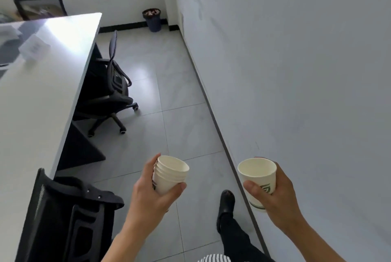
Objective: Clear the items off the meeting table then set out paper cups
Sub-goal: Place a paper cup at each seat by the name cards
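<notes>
The stack of paper cups (170,174) is off-white, several cups nested so their rolled rims step one above another, the top mouth tilted to the right and showing a pale, empty inside; a dark mark shows low on its left side. The left hand (148,195) grips this stack from the side, thumb across the front and fingers curled round the back, holding it in the air above the floor (179,97), well apart from the meeting table (42,103). The right hand (277,196) clasps 1 single paper cup (257,174) in the same way, thumb in front and fingers wrapped behind; this cup stands nearly upright, is empty, and carries a green emblem and a green band near its base. The 2 hands are apart, with grey tiles between them. The long white table runs along the left, glossy with glare, and a blurred white card (33,47) sits on its far part. Beside its edge 1 black office chair (115,86) is tucked part-way under, and a second black chair (63,215) stands nearest, just beside the left forearm, between the person and the table edge. A white wall (296,71) closes the right side, leaving a narrow aisle. A black shoe (226,201) steps forward between the hands. A dark waste bin (154,20) sits in the far corner, and a framed picture (40,7) leans beyond the table.
</notes>
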A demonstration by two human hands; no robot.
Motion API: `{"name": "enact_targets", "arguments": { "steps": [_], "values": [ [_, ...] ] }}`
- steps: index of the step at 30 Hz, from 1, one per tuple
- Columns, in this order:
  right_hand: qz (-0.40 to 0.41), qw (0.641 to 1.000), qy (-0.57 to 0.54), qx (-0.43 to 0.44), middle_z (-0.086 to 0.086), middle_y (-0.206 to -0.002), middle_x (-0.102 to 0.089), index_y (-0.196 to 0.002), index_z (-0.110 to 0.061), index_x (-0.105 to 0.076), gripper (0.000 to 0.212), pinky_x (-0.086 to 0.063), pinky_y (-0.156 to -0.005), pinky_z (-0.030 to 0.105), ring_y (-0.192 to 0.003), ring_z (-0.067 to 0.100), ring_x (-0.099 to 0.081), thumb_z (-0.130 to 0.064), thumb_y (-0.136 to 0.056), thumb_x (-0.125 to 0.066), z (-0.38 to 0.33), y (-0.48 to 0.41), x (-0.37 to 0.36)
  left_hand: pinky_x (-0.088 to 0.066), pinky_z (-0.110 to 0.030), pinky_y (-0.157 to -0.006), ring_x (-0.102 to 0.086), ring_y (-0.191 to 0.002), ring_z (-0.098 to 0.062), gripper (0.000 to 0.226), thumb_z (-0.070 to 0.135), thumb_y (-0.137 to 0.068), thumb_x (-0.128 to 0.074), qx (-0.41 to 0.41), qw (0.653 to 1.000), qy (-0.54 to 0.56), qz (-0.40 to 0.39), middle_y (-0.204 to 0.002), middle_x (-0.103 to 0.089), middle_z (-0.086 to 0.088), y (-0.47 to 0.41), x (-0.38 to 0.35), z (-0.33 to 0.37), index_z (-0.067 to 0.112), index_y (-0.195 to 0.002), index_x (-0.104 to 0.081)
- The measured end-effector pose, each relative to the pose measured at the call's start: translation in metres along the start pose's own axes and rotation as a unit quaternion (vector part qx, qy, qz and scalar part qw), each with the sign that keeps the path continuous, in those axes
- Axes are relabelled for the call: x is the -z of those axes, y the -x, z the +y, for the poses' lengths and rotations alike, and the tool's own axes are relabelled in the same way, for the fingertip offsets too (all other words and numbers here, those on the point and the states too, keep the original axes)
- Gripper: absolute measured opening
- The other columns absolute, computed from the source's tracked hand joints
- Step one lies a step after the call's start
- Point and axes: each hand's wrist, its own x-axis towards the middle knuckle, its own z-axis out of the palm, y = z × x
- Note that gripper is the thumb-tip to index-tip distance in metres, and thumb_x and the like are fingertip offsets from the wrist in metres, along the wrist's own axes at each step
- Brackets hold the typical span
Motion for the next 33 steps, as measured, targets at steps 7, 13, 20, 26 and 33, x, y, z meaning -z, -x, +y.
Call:
{"name": "enact_targets", "arguments": {
  "steps": [7, 13, 20, 26, 33],
  "values": [
    [-0.07, 0.997, -0.031, 0.011, -0.018, -0.097, -0.066, -0.105, -0.033, -0.058, 0.069, -0.054, -0.061, 0.015, -0.085, 0.004, -0.064, -0.066, -0.047, -0.076, -0.006, -0.192, -0.046, -0.047, -0.007, -0.047, -0.059, -0.075, 0.008, 0.074, 0.014, -0.068, -0.084, 0.04, 0.997, -0.004, 0.071, -0.091, -0.061, 0.015, -0.15, 0.0, 0.011, 0.048, -0.117, -0.039],
    [-0.181, 0.982, -0.016, 0.046, -0.019, -0.095, -0.065, -0.102, -0.034, -0.055, 0.056, -0.055, -0.061, 0.017, -0.084, 0.003, -0.064, -0.058, -0.055, -0.073, -0.044, -0.343, -0.104, -0.052, -0.015, -0.065, -0.058, -0.093, 0.002, 0.081, 0.058, -0.051, -0.073, 0.065, 0.985, -0.001, 0.159, -0.106, -0.056, 0.032, -0.248, 0.027, 0.019, 0.05, -0.124, -0.04],
    [-0.29, 0.954, -0.007, 0.076, -0.019, -0.095, -0.066, -0.103, -0.034, -0.056, 0.057, -0.056, -0.061, 0.019, -0.086, 0.004, -0.064, -0.057, -0.054, -0.074, -0.072, -0.449, -0.208, -0.053, -0.015, -0.065, -0.06, -0.091, 0.001, 0.075, 0.057, -0.05, -0.074, 0.127, 0.955, 0.024, 0.266, -0.104, -0.059, 0.03, -0.313, 0.066, -0.015, 0.054, -0.118, -0.042],
    [-0.352, 0.93, -0.015, 0.101, -0.018, -0.094, -0.067, -0.105, -0.034, -0.056, 0.068, -0.056, -0.06, 0.019, -0.085, 0.006, -0.065, -0.066, -0.048, -0.076, -0.112, -0.508, -0.312, -0.05, -0.008, -0.071, -0.059, -0.095, 0.0, 0.075, 0.031, -0.065, -0.086, 0.125, 0.932, 0.048, 0.338, -0.106, -0.058, 0.029, -0.383, 0.136, -0.038, 0.045, -0.124, -0.042],
    [-0.447, 0.887, -0.015, 0.118, -0.011, -0.091, -0.067, -0.108, -0.031, -0.057, 0.063, -0.055, -0.057, 0.019, -0.075, 0.005, -0.064, -0.052, -0.051, -0.074, -0.164, -0.563, -0.433, -0.049, -0.008, -0.074, -0.058, -0.099, 0.003, 0.076, 0.043, -0.056, -0.081, 0.142, 0.889, 0.047, 0.433, -0.108, -0.057, 0.032, -0.432, 0.221, -0.049, 0.051, -0.12, -0.041]
  ]
}}
